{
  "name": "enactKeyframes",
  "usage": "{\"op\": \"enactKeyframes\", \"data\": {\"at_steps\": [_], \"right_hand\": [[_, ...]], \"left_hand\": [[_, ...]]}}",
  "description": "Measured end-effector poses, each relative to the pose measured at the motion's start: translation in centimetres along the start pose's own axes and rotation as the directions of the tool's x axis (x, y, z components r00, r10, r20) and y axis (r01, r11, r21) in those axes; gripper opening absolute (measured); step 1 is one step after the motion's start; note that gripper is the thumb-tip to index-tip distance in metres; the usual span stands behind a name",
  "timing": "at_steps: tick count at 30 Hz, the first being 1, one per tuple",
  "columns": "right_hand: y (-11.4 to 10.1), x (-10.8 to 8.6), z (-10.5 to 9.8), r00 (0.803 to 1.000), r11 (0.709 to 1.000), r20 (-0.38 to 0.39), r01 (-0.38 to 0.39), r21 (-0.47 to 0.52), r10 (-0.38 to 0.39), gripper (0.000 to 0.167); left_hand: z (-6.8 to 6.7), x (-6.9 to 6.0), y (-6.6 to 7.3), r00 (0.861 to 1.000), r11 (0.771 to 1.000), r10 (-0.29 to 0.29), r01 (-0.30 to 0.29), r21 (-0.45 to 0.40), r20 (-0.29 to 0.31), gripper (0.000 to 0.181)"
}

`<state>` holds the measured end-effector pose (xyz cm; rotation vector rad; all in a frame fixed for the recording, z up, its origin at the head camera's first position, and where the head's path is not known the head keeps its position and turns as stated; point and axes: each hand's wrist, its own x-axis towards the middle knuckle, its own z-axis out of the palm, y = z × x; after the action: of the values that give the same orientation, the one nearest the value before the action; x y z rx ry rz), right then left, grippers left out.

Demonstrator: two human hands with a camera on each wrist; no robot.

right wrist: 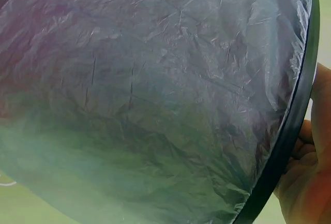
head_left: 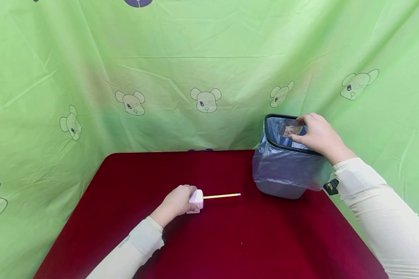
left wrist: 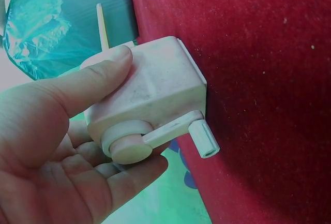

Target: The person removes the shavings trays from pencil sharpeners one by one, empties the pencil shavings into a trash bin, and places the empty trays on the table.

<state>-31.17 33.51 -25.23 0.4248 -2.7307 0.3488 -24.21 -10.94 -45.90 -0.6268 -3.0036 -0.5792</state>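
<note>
Sharpener (left wrist: 150, 74) is boxy, pale pink, faintly smudged.

Head view: bright, soft, fairly even light; shadow beside my left cream fabric sleeve (head_left: 125, 248) on the red cloth-covered worktop (head_left: 209, 240) | Left wrist: teal cast, dark shadow beside the pale pink boxy sharpener (left wrist: 150, 74) | Right wrist: hazy, dim; glints streak the wrinkled translucent plastic bag (right wrist: 155, 79), my right fingers (right wrist: 306, 150) soft-edged

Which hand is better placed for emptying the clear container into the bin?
Probably the right hand: it holds the clear container, with brownish bits inside, over the bin. The left hand grips the pink sharpener, farther from the bin.
</note>
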Motion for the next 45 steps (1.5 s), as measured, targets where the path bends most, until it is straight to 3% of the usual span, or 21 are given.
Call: {"op": "enactKeyframes", "data": {"at_steps": [20, 45], "right_hand": [[0.44, 0.31, -0.12, 0.996, 0.981, 0.03, 0.085, -0.173, -0.081, 0.058], [0.97, 0.85, -0.28, 0.973, 0.915, 0.064, 0.23, -0.33, -0.221, 0.058]], "left_hand": [[0.08, 0.09, -0.08, 1.0, 1.0, -0.008, 0.009, -0.013, 0.008, 0.067], [0.01, 0.23, -0.23, 1.0, 1.0, -0.003, 0.003, -0.008, 0.009, 0.069]]}}
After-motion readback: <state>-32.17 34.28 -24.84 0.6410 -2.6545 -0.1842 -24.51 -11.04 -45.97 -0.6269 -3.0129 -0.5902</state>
